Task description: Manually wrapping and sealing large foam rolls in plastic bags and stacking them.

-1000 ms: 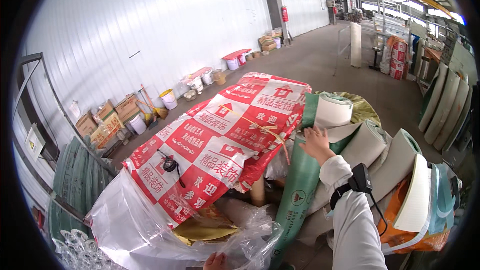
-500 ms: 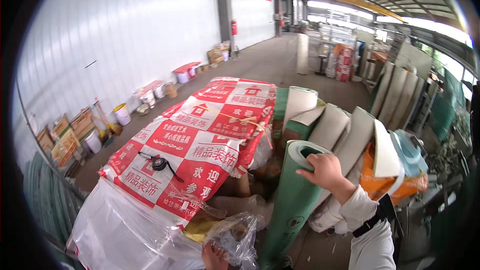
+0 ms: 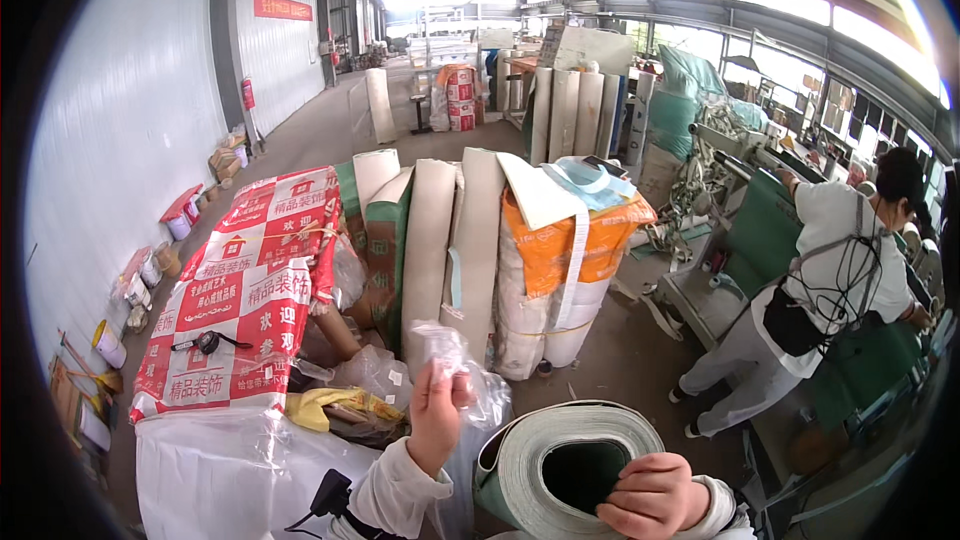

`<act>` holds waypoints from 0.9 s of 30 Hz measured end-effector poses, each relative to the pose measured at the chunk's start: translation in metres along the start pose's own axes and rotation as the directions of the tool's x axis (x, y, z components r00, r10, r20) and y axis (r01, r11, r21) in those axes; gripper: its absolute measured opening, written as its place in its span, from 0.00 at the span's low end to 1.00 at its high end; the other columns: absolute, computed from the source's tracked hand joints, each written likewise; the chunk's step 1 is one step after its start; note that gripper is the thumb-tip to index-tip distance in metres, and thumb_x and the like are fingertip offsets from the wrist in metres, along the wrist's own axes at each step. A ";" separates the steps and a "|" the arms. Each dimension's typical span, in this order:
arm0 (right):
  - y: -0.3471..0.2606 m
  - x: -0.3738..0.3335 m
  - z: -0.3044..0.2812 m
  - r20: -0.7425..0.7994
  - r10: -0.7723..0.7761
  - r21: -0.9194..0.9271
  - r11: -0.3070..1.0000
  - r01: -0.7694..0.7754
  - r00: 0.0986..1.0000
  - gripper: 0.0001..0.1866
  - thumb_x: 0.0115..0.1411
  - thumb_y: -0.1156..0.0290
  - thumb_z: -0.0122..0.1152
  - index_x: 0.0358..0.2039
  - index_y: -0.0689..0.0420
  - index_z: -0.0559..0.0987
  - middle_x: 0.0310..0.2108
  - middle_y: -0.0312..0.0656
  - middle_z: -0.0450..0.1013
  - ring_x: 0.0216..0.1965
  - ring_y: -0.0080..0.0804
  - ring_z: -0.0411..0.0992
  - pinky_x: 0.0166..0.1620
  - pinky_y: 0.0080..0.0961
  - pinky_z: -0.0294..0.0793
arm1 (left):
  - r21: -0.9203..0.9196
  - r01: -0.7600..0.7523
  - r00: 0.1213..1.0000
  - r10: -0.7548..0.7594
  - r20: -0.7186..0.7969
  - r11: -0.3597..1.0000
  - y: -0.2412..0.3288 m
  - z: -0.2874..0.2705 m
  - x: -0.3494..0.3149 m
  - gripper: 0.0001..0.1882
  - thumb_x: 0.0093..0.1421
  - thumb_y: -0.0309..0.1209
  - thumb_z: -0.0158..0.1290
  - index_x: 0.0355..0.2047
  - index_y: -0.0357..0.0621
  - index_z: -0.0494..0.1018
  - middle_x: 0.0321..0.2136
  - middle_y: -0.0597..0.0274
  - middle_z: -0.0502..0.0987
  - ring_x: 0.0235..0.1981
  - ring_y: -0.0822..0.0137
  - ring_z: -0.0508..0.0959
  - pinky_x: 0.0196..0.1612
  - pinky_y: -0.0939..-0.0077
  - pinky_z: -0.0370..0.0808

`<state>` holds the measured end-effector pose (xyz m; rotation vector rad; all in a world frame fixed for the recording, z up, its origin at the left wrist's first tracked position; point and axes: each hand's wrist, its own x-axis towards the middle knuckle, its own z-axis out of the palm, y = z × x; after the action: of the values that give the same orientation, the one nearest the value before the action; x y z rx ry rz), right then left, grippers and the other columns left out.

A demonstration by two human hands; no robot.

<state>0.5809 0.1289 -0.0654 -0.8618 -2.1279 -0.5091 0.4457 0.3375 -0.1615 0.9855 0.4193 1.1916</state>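
Observation:
A thick roll of green-backed sheet material (image 3: 590,422) stands upright right in front of me, its pale wound end and dark hollow core facing up. My right hand (image 3: 655,495) is closed over the inner edge of that end, fingers curled into the core. To the left of the roll, my left hand (image 3: 436,415) pinches a crumpled clear plastic bag (image 3: 485,402), raised with its bunched top above the fingers. The bag's lower part hangs down beside the roll.
Left, red-and-white printed sheeting (image 3: 235,290) covers a stack, with a tape measure (image 3: 208,342) on top. Ahead stand pale rolls (image 3: 430,250) and an orange-wrapped bundle (image 3: 575,240). At right, a co-worker (image 3: 835,265) stands at a machine with green material (image 3: 755,230).
My view has swung right, bringing the co-worker into sight. The green roll now stands close with its end facing up. My left hand has risen with the plastic bag; my right still grips the roll.

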 end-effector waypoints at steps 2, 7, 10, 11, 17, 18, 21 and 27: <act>-0.018 -0.008 -0.040 -0.027 -0.073 0.035 0.997 0.074 0.997 0.23 0.54 0.50 0.51 0.20 0.61 0.73 0.15 0.38 0.66 0.15 0.30 0.65 0.24 0.25 0.68 | 0.025 0.125 0.982 -0.127 0.141 0.992 -0.002 0.027 -0.026 0.12 0.64 0.34 0.36 0.33 0.40 0.67 0.21 0.69 0.66 0.21 0.79 0.63 0.27 0.84 0.64; -0.050 -0.063 -0.076 -0.039 -0.042 0.269 0.962 0.051 0.998 0.21 0.54 0.53 0.53 0.22 0.61 0.74 0.17 0.39 0.68 0.18 0.31 0.67 0.28 0.26 0.69 | 0.347 0.396 0.618 -0.526 0.584 0.850 -0.007 0.107 -0.089 0.16 0.64 0.36 0.35 0.35 0.36 0.67 0.19 0.68 0.62 0.20 0.77 0.59 0.25 0.81 0.59; -0.073 -0.101 -0.074 -0.152 0.104 0.523 0.852 -0.010 0.983 0.14 0.52 0.61 0.56 0.22 0.60 0.74 0.20 0.39 0.68 0.26 0.35 0.69 0.36 0.35 0.69 | 0.304 0.511 0.330 -0.510 0.794 0.804 -0.015 0.125 -0.120 0.18 0.64 0.38 0.36 0.38 0.32 0.66 0.27 0.65 0.66 0.24 0.78 0.61 0.28 0.85 0.59; -0.069 -0.116 -0.079 -0.149 0.192 0.633 0.772 -0.055 0.970 0.13 0.49 0.61 0.59 0.25 0.58 0.74 0.22 0.40 0.69 0.27 0.36 0.71 0.39 0.35 0.68 | 0.319 0.512 0.330 -0.525 0.785 0.798 -0.013 0.125 -0.128 0.18 0.64 0.38 0.36 0.38 0.32 0.66 0.27 0.65 0.66 0.24 0.78 0.61 0.28 0.85 0.59; -0.016 -0.191 -0.083 -0.089 0.697 0.011 0.715 -0.699 0.711 0.33 0.37 0.74 0.64 0.47 0.59 0.65 0.48 0.49 0.63 0.50 0.46 0.61 0.52 0.40 0.59 | 0.412 0.566 0.188 -0.598 0.779 0.714 -0.021 0.153 -0.160 0.18 0.64 0.34 0.38 0.49 0.33 0.61 0.41 0.62 0.69 0.43 0.76 0.67 0.48 0.83 0.65; -0.011 -0.205 -0.072 -0.083 0.706 0.046 0.708 -0.705 0.703 0.28 0.38 0.75 0.63 0.44 0.59 0.67 0.45 0.47 0.65 0.49 0.44 0.63 0.51 0.38 0.61 | 0.443 0.553 0.154 -0.609 0.778 0.706 -0.021 0.161 -0.160 0.17 0.63 0.34 0.39 0.46 0.33 0.63 0.40 0.62 0.69 0.42 0.78 0.67 0.47 0.85 0.65; -0.017 -0.232 -0.048 0.002 0.850 0.397 0.483 -0.781 0.527 0.20 0.42 0.78 0.62 0.38 0.60 0.69 0.38 0.44 0.68 0.45 0.41 0.65 0.47 0.33 0.64 | 0.533 0.261 0.121 -0.575 0.809 0.805 -0.014 0.158 -0.152 0.15 0.63 0.33 0.39 0.43 0.34 0.65 0.38 0.63 0.69 0.41 0.78 0.68 0.46 0.85 0.65; -0.029 -0.130 -0.064 -0.199 0.683 0.190 0.730 -0.656 0.703 0.16 0.44 0.79 0.59 0.36 0.58 0.70 0.40 0.42 0.67 0.48 0.42 0.63 0.49 0.34 0.64 | 0.395 0.360 0.538 -0.535 0.652 0.845 0.020 0.073 -0.158 0.11 0.63 0.30 0.40 0.39 0.35 0.67 0.33 0.64 0.71 0.38 0.78 0.68 0.44 0.84 0.65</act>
<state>0.6545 0.0176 -0.1285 -1.3460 -1.4362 -0.1035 0.4312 0.1642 -0.1390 1.3604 0.1125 0.1876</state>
